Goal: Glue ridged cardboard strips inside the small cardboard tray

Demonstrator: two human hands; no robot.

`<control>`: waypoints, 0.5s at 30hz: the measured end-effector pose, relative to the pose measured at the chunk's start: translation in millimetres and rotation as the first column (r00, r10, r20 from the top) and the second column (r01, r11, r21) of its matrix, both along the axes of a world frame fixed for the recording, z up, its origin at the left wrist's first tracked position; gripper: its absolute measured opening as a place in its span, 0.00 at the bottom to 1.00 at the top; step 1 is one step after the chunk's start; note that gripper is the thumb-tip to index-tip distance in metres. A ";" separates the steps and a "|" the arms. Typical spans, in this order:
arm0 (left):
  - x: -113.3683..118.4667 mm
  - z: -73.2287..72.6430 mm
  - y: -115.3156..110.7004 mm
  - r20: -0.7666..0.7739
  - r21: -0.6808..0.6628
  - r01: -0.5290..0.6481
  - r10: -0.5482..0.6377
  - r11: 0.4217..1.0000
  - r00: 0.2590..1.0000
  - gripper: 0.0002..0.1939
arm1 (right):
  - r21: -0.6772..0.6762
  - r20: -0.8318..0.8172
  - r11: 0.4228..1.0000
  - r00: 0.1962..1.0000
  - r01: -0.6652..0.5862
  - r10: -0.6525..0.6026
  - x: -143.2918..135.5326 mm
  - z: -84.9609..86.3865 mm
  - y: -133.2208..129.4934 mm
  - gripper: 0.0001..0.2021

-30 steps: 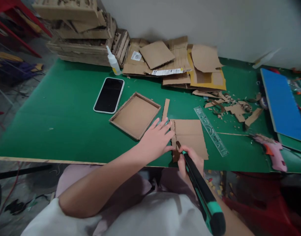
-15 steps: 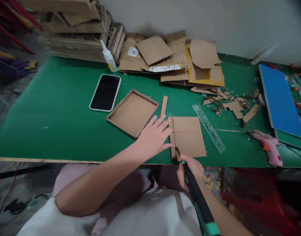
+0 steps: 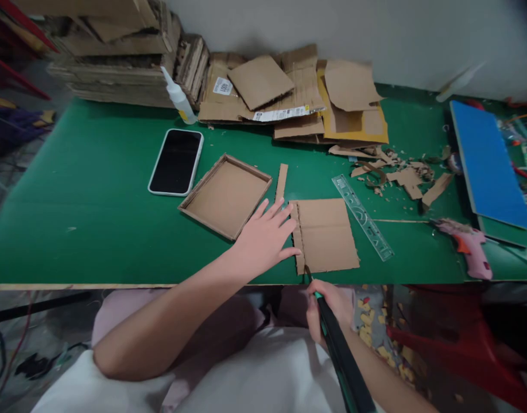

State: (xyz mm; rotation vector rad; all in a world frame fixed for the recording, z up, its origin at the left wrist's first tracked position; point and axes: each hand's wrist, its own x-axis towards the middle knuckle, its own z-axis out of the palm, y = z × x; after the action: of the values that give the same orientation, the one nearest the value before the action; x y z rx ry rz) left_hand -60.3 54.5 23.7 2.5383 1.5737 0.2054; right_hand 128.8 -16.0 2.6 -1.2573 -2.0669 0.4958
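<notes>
My left hand point(image 3: 267, 236) lies flat with its fingers spread, the thumb and fingertips over the left strip of a square cardboard piece point(image 3: 330, 238). A rough cut line runs down between that strip and the larger part. My right hand point(image 3: 332, 304) is closed around a utility knife point(image 3: 332, 332) with a long black-and-green handle. Its thin blade touches the lower end of the cut line, close to the table's front edge. Beyond my left fingers is a narrow cardboard strip point(image 3: 281, 180). A shallow cardboard tray point(image 3: 227, 195) rests left of the hand.
On the green table point(image 3: 95, 229) are a phone point(image 3: 176, 162), a glue bottle point(image 3: 179, 97), a clear ruler point(image 3: 362, 217) and a pink glue gun point(image 3: 468, 244). Cardboard sheets point(image 3: 261, 83), scraps point(image 3: 407, 178) and a blue board point(image 3: 489, 163) lie farther back.
My right hand has drawn the knife slightly down along the cut line, toward the table's front edge. My left hand keeps its place on the cardboard. The whole view has shifted a little.
</notes>
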 end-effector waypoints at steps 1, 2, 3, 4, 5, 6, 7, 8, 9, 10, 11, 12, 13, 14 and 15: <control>0.0 0.6 0.0 0.000 -0.002 0.002 -0.002 1.000 1.000 0.29 | 0.037 0.000 0.999 1.000 -0.021 0.021 0.6 -1.7 -1.1 0.06; 0.0 0.9 0.0 0.001 -0.002 0.005 -0.005 1.000 1.000 0.29 | 0.076 0.015 0.996 0.999 -0.042 0.041 1.4 -2.5 -1.7 0.06; -0.1 1.0 -0.1 0.002 0.001 0.007 -0.007 1.000 1.000 0.29 | 0.096 0.035 0.994 0.998 -0.060 0.057 2.1 -2.4 -1.9 0.07; -0.1 0.7 0.0 0.003 0.007 0.009 -0.009 1.000 1.000 0.28 | 0.081 0.051 0.994 0.996 -0.071 0.067 2.9 -1.5 -1.8 0.07; -0.2 0.1 0.0 0.005 0.013 0.010 -0.010 1.000 1.000 0.28 | 0.062 0.061 0.995 0.995 -0.076 0.073 3.6 0.2 -1.4 0.06; -0.3 -0.8 0.1 0.008 0.020 0.010 -0.010 1.000 1.000 0.28 | 0.055 0.067 0.996 0.995 -0.075 0.071 4.1 2.3 -0.9 0.06; -0.5 -1.8 0.2 0.011 0.025 0.011 -0.011 1.000 1.000 0.28 | 0.048 0.075 0.996 0.994 -0.082 0.078 4.6 4.6 -0.2 0.06; -0.6 -2.7 0.3 0.015 0.029 0.012 -0.012 1.000 1.000 0.28 | 0.052 0.073 0.995 0.994 -0.088 0.084 5.1 6.8 0.4 0.07; -0.7 -3.6 0.4 0.017 0.030 0.012 -0.013 0.999 1.000 0.28 | 0.067 0.060 0.993 0.994 -0.095 0.091 5.5 8.6 1.2 0.07; -0.7 -4.3 0.5 0.020 0.029 0.014 -0.014 0.999 1.000 0.28 | 0.091 0.032 0.992 0.996 -0.090 0.087 5.9 9.9 2.2 0.07; -0.7 -4.6 0.5 0.021 0.027 0.014 -0.015 1.000 1.000 0.28 | 0.116 -0.001 0.990 0.997 -0.078 0.078 6.3 10.7 3.4 0.07; -0.7 -4.7 0.5 0.020 0.023 0.014 -0.015 1.000 1.000 0.29 | 0.134 -0.032 0.989 0.997 -0.065 0.070 6.6 11.1 4.9 0.07; -0.5 -4.4 0.5 0.018 0.018 0.014 -0.015 1.000 1.000 0.29 | 0.138 -0.050 0.989 0.997 -0.051 0.059 6.7 11.3 6.5 0.07; -0.4 -4.1 0.5 0.016 0.013 0.013 -0.014 1.000 1.000 0.28 | 0.129 -0.050 0.991 0.998 -0.042 0.049 6.6 11.2 8.1 0.07; -0.2 -3.6 0.4 0.014 0.008 0.012 -0.012 1.000 1.000 0.28 | 0.109 -0.039 0.993 0.998 -0.038 0.042 6.4 11.0 9.6 0.07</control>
State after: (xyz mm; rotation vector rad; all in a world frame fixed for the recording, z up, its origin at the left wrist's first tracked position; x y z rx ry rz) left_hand -60.5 54.9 20.1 2.5463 1.5552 0.2285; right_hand 135.2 -6.4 13.6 -1.1356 -2.0591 0.4187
